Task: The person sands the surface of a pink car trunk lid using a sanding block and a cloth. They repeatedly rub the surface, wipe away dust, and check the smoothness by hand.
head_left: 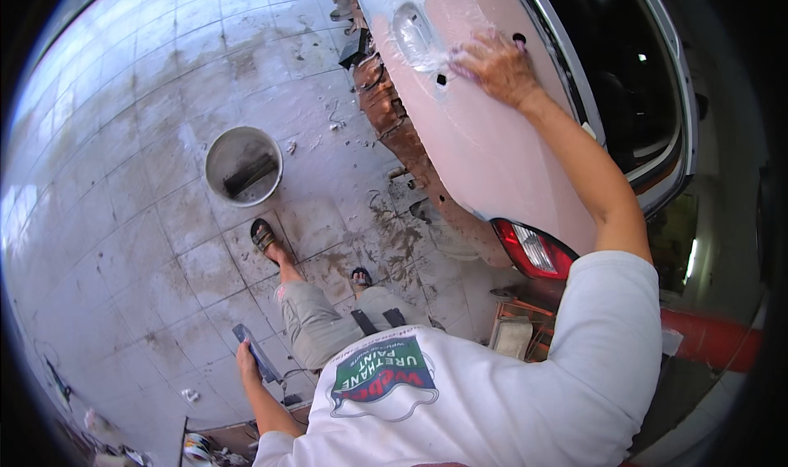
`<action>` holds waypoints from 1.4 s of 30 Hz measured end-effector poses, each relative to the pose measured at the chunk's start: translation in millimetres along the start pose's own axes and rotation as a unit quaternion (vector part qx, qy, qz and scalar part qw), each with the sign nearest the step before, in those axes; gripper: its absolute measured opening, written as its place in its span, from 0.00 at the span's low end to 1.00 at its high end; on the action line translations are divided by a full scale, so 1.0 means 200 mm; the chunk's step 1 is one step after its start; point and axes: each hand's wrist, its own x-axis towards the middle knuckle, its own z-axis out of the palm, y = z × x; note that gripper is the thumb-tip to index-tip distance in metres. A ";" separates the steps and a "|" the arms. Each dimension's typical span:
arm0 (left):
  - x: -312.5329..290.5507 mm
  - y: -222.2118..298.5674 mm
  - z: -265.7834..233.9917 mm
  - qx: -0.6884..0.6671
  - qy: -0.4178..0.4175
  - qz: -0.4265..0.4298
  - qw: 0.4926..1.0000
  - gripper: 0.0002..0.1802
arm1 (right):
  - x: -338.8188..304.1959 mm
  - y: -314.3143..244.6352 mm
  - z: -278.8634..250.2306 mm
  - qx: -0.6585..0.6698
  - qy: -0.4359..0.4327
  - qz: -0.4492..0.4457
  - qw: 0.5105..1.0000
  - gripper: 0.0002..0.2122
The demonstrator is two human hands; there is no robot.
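My right hand [497,70] presses on the pink, wet-looking car panel [492,151], fingers bent against it. A little purple shows at the finger edges, but what lies under them is hidden. Beside the fingertips is an oval recess [413,32] with whitish wet smears around it. A small dark square hole [442,80] and a round black hole [519,38] are close to the hand. Low at my left side, my left hand [247,360] grips a long, flat grey-blue sanding block [258,353], held away from the car.
On the tiled floor stands a round metal bucket [273,175] with something dark inside. A red and white tail light [533,249] sits at the panel's near end. Brown, ragged-edged material [402,135] runs along the car's lower side. An orange frame [525,327] stands near my right side.
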 end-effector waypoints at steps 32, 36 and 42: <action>-1.29 0.59 1.06 0.002 -0.117 0.414 0.903 0.38 | -1.42 -0.54 -0.61 0.778 0.068 0.366 0.506 0.19; -1.90 0.92 1.62 0.038 -0.265 0.560 0.784 0.35 | -1.55 -0.75 -0.62 0.866 0.080 0.366 0.332 0.22; -2.88 0.78 2.18 0.222 -0.174 0.787 0.548 0.36 | -1.97 -1.03 -0.48 0.908 0.164 0.323 0.211 0.31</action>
